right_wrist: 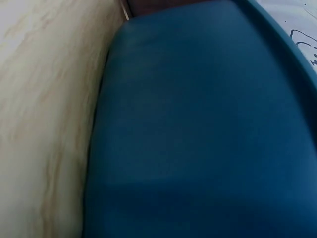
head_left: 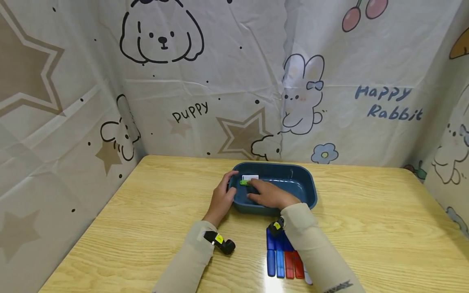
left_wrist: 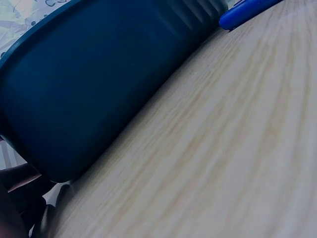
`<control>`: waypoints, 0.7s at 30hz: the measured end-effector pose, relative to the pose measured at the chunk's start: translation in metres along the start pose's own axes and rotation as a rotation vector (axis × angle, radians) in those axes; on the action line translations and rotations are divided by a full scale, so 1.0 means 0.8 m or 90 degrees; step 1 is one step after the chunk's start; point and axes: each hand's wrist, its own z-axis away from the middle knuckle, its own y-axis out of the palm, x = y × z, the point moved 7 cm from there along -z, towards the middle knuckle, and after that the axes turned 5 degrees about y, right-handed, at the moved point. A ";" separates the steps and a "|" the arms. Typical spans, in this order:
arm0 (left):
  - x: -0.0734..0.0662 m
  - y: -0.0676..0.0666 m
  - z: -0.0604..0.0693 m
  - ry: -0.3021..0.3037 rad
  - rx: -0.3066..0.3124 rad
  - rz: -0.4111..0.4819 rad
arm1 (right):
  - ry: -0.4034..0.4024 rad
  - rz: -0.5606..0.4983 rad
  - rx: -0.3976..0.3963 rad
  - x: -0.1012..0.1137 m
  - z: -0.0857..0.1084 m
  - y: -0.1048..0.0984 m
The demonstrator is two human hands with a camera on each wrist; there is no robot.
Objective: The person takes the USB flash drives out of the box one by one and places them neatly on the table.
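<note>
A dark blue tub point(head_left: 272, 209) stands on the table in the head view. My left hand point(head_left: 221, 199) grips its left end, fingers and thumb at the rim; in the left wrist view only dark fingers show beside the tub's corner. My right hand point(head_left: 272, 194) reaches over the near rim into the tub. Its fingertips touch or nearly touch a small green piece point(head_left: 243, 182), with the thumb apart below. Just behind that piece lies a small white block point(head_left: 250, 177). The right wrist view shows the tub's outer wall point(right_wrist: 198, 119), with the right hand hidden.
Slim blue pieces point(head_left: 270, 262) and red pieces point(head_left: 289, 264) lie in a row on the wooden table point(head_left: 146, 236), partly under the right forearm. A printed cloth point(head_left: 227, 81) hangs behind the table and at both sides.
</note>
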 end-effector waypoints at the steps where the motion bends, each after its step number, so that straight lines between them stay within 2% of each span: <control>1: 0.000 0.000 0.000 0.000 -0.001 0.001 | 0.008 0.000 0.005 -0.001 0.000 0.001; 14: 0.002 0.001 0.002 -0.005 0.001 -0.001 | 0.024 0.049 -0.038 -0.001 0.004 -0.003; 18: 0.002 0.001 0.000 -0.003 0.000 -0.006 | 0.045 0.062 -0.046 -0.003 0.005 -0.005; 21: 0.001 0.001 0.000 0.001 -0.002 -0.011 | 0.067 0.052 -0.034 -0.005 0.005 -0.004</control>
